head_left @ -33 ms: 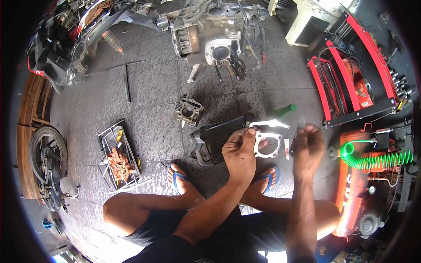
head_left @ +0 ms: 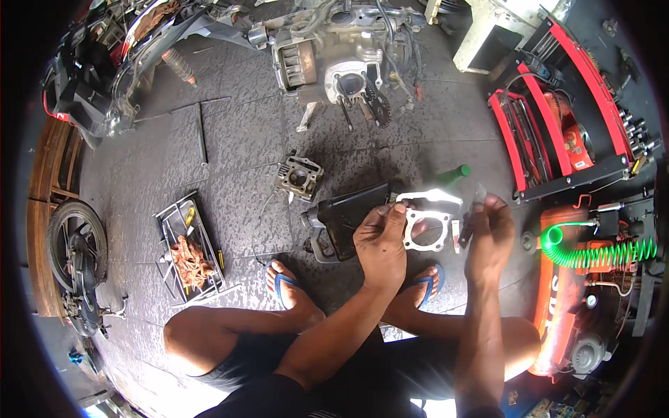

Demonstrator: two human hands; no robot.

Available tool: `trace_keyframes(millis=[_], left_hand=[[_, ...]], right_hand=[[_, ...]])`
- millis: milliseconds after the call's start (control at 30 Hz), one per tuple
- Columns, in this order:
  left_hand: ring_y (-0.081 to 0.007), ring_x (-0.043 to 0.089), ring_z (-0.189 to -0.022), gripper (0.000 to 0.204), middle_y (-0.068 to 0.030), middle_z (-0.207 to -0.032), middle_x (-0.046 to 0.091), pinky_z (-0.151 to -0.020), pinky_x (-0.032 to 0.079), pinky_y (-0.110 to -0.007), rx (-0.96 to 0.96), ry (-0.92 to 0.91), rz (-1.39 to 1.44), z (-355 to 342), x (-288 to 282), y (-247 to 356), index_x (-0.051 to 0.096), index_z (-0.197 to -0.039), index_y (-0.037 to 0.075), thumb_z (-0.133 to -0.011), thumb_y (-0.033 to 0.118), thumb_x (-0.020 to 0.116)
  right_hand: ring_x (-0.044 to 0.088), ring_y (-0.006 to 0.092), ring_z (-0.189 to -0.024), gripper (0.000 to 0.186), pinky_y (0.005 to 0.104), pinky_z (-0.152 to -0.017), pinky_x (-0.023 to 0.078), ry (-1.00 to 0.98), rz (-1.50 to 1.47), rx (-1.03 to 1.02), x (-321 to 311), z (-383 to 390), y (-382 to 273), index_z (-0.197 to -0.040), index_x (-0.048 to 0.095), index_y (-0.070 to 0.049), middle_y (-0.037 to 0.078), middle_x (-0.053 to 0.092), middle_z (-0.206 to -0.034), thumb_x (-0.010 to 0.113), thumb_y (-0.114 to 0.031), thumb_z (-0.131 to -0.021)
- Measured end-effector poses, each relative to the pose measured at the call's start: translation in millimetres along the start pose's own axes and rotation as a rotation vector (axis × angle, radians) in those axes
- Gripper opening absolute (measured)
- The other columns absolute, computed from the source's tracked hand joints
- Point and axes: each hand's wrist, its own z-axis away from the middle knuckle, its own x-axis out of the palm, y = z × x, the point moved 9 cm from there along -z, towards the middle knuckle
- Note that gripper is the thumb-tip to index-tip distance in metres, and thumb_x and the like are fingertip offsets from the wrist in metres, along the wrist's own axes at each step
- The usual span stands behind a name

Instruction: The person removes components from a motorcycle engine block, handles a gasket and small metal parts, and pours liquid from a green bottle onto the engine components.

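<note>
A flat, shiny metal gasket (head_left: 437, 198) with a large round opening is pinched at its left edge between the thumb and fingers of my left hand (head_left: 380, 244). To its right, my right hand (head_left: 490, 240) is raised with fingers drawn together around a small, partly see-through piece (head_left: 481, 193), whose kind I cannot make out. Below the gasket and my left hand, a black plastic housing (head_left: 341, 219) lies on the floor. A small white and red strip or tube (head_left: 456, 237) shows between my hands. Farther left sits a metal engine cylinder part (head_left: 287, 182) with a round bore.
An engine (head_left: 348, 70) with upright studs stands ahead. A wire basket (head_left: 216, 268) holding a brown rag and screwdrivers is at left. On the right are a red tool rack (head_left: 540, 118) and an orange compressor (head_left: 550, 299) with a green coiled hose (head_left: 606, 244). A green bottle (head_left: 456, 173) lies beyond my hands.
The gasket has shifted very slightly right in my left hand, closer to my right hand. The small piece in my right hand has tilted a little. Everything else stays in place.
</note>
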Motion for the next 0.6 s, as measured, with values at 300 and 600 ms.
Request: trace_keyframes(millis=[300, 600], left_hand=[[-0.0132, 0.065, -0.069, 0.025, -0.0057, -0.079, 0.064, -0.066, 0.061, -0.030, -0.088, -0.019, 0.116, 4, 7, -5, 0.061, -0.081, 0.002, -0.095, 0.022, 0.067], [-0.0119, 0.063, -0.063, 0.024, -0.0050, -0.076, 0.063, -0.055, 0.055, -0.026, -0.041, -0.117, 0.028, -1, 14, 8, 0.061, -0.084, 0.002, -0.095, 0.022, 0.067]], right_hand=[[0.058, 0.0101, -0.074, 0.021, 0.0249, -0.073, 0.049, -0.155, -0.556, 0.290, 19, 6, 36, -0.108, 0.059, 0.000, 0.004, 0.062, -0.088, 0.060, -0.014, -0.094], [0.050, 0.0054, -0.054, 0.018, 0.0213, -0.048, 0.040, -0.213, -0.092, 0.116, 22, 10, 13, -0.090, 0.066, -0.004, -0.002, 0.057, -0.065, 0.071, -0.021, -0.092]])
